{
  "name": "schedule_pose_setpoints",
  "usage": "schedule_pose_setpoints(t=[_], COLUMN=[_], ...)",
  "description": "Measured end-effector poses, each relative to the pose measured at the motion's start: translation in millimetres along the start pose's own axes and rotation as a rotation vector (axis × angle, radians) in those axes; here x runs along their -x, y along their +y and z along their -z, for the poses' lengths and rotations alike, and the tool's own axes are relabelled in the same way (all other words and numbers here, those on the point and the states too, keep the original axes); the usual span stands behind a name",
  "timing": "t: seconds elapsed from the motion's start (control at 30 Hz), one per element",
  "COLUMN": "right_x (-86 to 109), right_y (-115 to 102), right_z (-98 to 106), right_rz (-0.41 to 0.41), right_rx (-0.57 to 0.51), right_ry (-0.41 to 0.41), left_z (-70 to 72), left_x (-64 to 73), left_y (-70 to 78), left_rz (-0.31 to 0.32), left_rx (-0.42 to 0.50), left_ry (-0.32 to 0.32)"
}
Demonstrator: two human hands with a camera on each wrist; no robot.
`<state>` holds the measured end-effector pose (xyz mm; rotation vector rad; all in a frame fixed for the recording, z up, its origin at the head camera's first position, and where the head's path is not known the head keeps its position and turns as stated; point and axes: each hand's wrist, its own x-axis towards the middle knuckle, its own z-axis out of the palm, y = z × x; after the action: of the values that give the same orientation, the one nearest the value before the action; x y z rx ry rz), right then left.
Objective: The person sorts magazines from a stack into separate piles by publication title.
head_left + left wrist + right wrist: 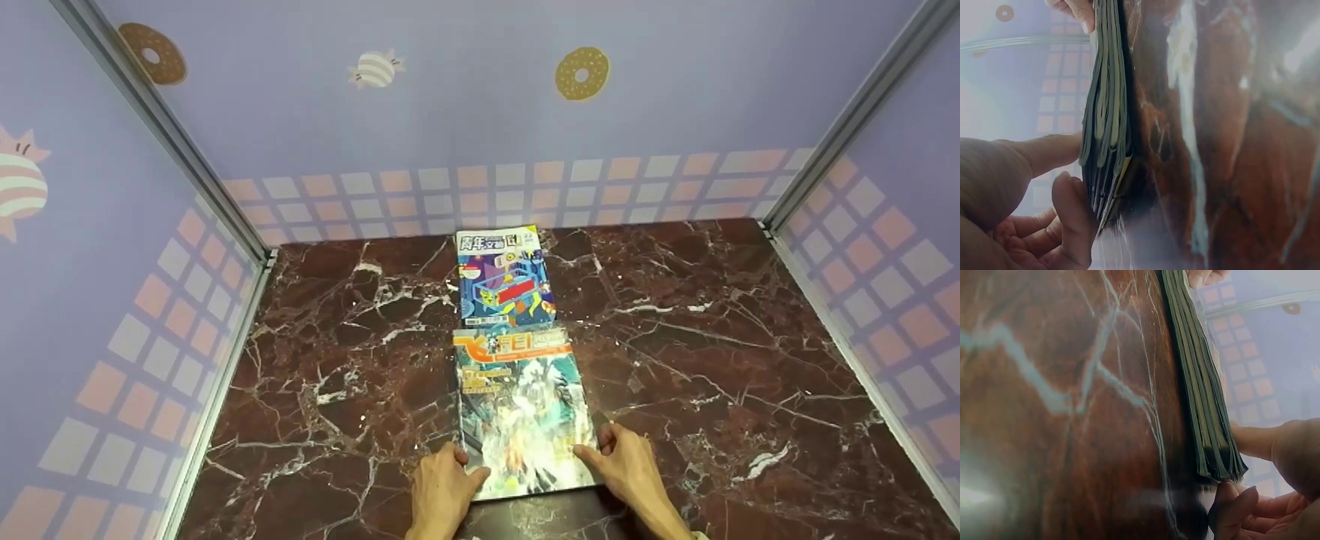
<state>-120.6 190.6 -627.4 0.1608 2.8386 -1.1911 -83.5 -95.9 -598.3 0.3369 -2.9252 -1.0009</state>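
A magazine (517,420) with an orange title band and a glossy, pale, teal-toned cover lies near the front of the marble-patterned table. My left hand (440,486) grips its near left corner, thumb on the cover. On the near right edge, my right hand (632,465) grips it, thumb also on top. The left wrist view shows thick layered page edges (1105,95) between thumb and fingers. Similar layers (1202,382) sit by the right thumb and fingers; whether they are one magazine or a stack, I cannot tell.
A second magazine (506,289), blue and purple with a white title strip, lies just behind, up to the back wall (480,112). Dark red veined tabletop (337,360) surrounds both. Patterned side panels (142,322) stand at left and right.
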Motion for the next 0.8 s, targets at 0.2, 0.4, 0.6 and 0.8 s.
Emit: schedule_pose_setpoints(t=[0.2, 0.4, 0.6, 0.8], right_x=[5.0, 3.6, 1.9, 0.1], right_y=[-13, -13, -10, 2], right_z=[6, 7, 8, 4], right_rz=[0.000, -0.029, -0.049, 0.015], right_rx=[0.003, 0.000, -0.033, -0.095], right_ry=[0.009, -0.001, 0.001, 0.063], left_z=[-33.3, -35.2, -44.0, -54.3], left_x=[-7.3, -9.5, -11.9, -16.5], left_y=[-26.9, -24.0, -26.1, -36.4], left_rz=[-0.054, 0.030, 0.038, -0.029], left_rx=[-0.048, -0.035, -0.030, 0.009], left_ry=[0.085, 0.046, 0.036, 0.032])
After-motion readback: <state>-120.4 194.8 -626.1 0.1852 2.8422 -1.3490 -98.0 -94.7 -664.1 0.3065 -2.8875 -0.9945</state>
